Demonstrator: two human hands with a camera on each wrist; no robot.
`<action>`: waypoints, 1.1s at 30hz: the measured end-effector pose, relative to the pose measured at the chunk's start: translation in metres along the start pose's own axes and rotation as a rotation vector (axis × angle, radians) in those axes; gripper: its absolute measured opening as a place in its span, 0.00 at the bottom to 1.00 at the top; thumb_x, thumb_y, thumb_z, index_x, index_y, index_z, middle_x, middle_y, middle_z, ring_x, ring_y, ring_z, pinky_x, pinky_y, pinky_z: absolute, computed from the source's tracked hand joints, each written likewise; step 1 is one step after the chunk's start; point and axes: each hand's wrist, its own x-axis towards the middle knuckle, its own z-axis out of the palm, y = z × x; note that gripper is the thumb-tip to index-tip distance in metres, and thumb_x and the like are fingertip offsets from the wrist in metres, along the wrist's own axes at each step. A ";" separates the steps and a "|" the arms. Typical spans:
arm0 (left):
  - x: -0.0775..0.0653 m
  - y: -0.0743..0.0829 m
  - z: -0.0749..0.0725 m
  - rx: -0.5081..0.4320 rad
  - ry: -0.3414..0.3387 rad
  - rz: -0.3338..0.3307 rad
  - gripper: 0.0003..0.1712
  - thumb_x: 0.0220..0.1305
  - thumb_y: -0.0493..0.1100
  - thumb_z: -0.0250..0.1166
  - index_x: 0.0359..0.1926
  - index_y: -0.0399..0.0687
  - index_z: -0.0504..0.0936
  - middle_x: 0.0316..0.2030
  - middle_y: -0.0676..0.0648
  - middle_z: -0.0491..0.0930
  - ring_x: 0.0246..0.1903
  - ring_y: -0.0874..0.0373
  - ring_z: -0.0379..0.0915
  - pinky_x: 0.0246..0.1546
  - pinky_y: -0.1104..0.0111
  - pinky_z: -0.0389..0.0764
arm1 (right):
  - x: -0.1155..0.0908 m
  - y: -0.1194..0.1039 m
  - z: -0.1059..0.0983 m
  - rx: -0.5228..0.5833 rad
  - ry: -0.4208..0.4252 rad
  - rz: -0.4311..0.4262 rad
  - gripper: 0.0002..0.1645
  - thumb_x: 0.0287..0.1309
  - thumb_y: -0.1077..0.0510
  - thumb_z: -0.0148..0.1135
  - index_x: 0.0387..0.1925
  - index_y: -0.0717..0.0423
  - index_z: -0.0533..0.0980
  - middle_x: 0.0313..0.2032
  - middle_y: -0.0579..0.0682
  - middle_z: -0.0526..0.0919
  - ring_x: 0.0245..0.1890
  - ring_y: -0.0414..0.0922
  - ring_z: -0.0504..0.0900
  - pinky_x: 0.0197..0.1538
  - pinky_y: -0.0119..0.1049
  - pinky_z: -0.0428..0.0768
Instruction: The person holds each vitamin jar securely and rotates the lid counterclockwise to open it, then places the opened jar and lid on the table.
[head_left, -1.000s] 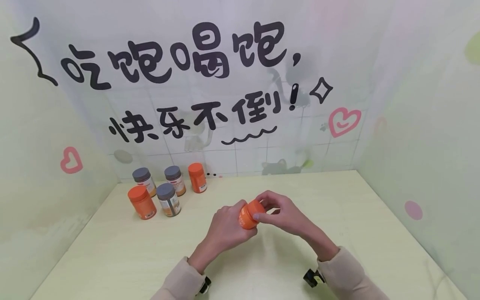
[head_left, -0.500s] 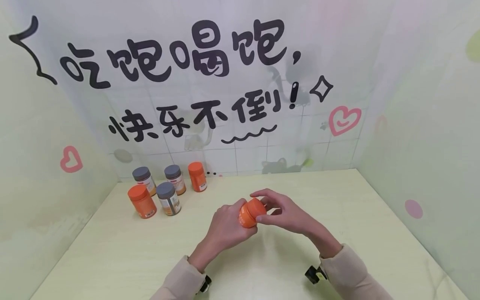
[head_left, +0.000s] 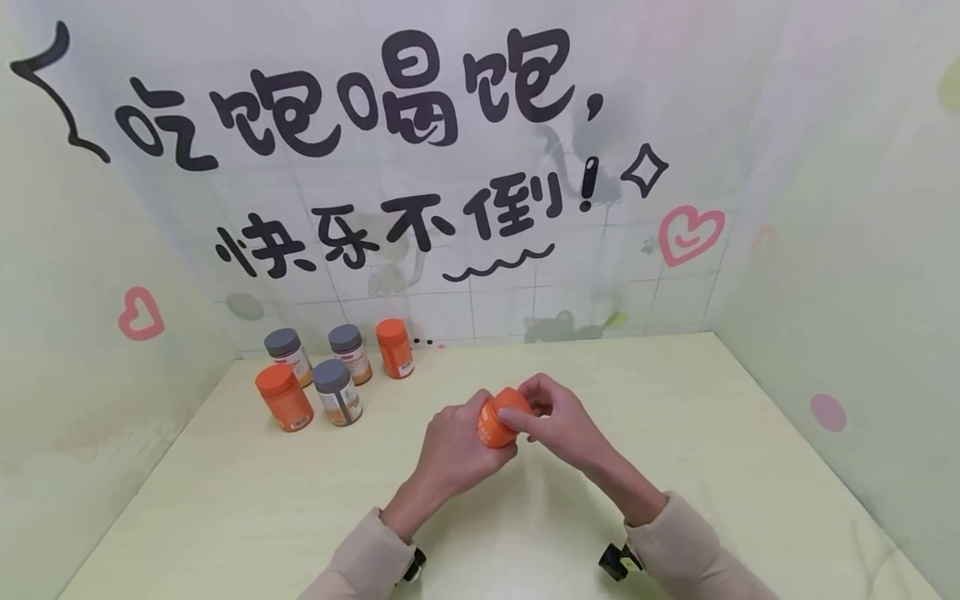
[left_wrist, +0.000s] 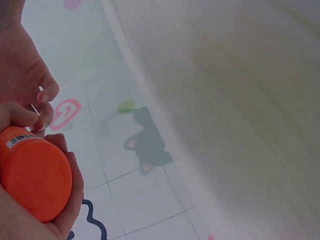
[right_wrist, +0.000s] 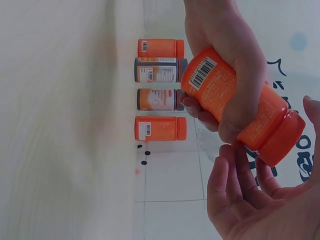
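We list: left hand (head_left: 457, 450), wrapped round an orange bottle (head_left: 492, 427), centre frame; right hand (head_left: 568, 427) at its cap (head_left: 513, 397), pinching or not, we cannot tell; pale tabletop (head_left: 225, 500), lower frame; two orange bottles (head_left: 288, 403), three grey-lidded bottles (head_left: 341, 404), middle left; black Chinese lettering (head_left: 452, 125) on the back wall (head_left: 442, 321).

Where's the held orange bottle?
In the head view, the orange bottle is gripped by the left hand, right hand at its lid, right of the standing jars.
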 end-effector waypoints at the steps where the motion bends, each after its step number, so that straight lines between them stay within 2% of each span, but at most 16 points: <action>1: 0.001 0.000 0.000 -0.003 0.003 0.001 0.19 0.50 0.48 0.75 0.39 0.51 0.76 0.23 0.58 0.76 0.19 0.67 0.66 0.23 0.75 0.72 | 0.000 0.000 0.001 0.001 0.013 0.003 0.23 0.61 0.48 0.69 0.48 0.59 0.74 0.40 0.55 0.83 0.37 0.50 0.81 0.39 0.40 0.84; 4: 0.003 0.001 -0.001 -0.007 0.010 0.007 0.19 0.50 0.48 0.75 0.39 0.51 0.76 0.23 0.57 0.76 0.19 0.68 0.66 0.23 0.75 0.72 | 0.000 0.000 0.002 0.001 0.032 -0.009 0.22 0.61 0.48 0.69 0.46 0.59 0.74 0.39 0.54 0.83 0.38 0.50 0.81 0.39 0.38 0.83; 10: 0.006 0.002 -0.002 -0.010 0.021 0.015 0.19 0.50 0.48 0.75 0.39 0.50 0.76 0.23 0.58 0.75 0.19 0.67 0.66 0.23 0.75 0.72 | 0.001 -0.001 -0.002 -0.009 0.024 -0.081 0.20 0.62 0.48 0.69 0.50 0.54 0.77 0.46 0.52 0.84 0.45 0.48 0.80 0.46 0.41 0.80; 14: 0.007 0.002 -0.002 -0.012 0.026 0.022 0.18 0.49 0.47 0.75 0.38 0.51 0.76 0.22 0.58 0.74 0.18 0.67 0.65 0.22 0.75 0.71 | 0.002 -0.001 -0.005 0.023 -0.009 -0.113 0.21 0.62 0.51 0.69 0.53 0.52 0.77 0.49 0.52 0.84 0.47 0.49 0.81 0.47 0.41 0.82; 21: 0.010 0.002 -0.002 -0.021 0.033 0.022 0.18 0.48 0.46 0.75 0.37 0.51 0.76 0.21 0.59 0.72 0.17 0.66 0.64 0.21 0.74 0.70 | 0.003 -0.001 -0.010 0.080 -0.096 -0.147 0.25 0.64 0.55 0.66 0.60 0.57 0.73 0.53 0.57 0.82 0.50 0.51 0.81 0.53 0.43 0.83; 26: 0.011 0.002 -0.002 -0.021 0.026 0.022 0.17 0.49 0.46 0.75 0.37 0.51 0.76 0.21 0.59 0.72 0.17 0.67 0.64 0.21 0.74 0.69 | 0.003 -0.003 -0.009 0.078 -0.086 -0.116 0.30 0.62 0.52 0.67 0.61 0.58 0.69 0.54 0.58 0.81 0.53 0.51 0.80 0.54 0.45 0.81; 33: 0.001 0.001 -0.003 -0.029 0.014 -0.005 0.17 0.49 0.47 0.75 0.37 0.51 0.77 0.21 0.60 0.73 0.16 0.68 0.63 0.20 0.75 0.69 | 0.000 0.001 0.001 0.089 -0.041 -0.036 0.27 0.61 0.50 0.70 0.53 0.60 0.70 0.49 0.56 0.82 0.48 0.48 0.81 0.49 0.40 0.83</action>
